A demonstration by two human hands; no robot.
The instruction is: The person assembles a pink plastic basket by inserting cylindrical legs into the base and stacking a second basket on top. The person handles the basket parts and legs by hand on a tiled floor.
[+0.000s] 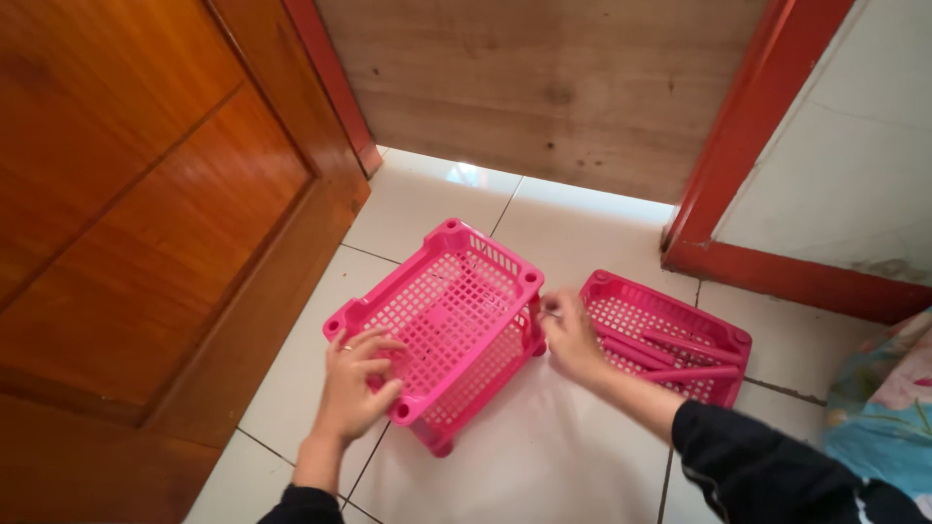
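**Pink basket tilted on the tiles**

The wooden door (146, 243) stands left. The pink basket (442, 325) lies tipped, long axis running toward the doorway. A flat pink tray (670, 335) holding loose rods (680, 359) lies just right. The left hand (354, 388) grips its near rim; the right hand (571, 335) pinches its right corner.

Bare hands (354, 388), ring on a left finger, dark long sleeves (757, 466).
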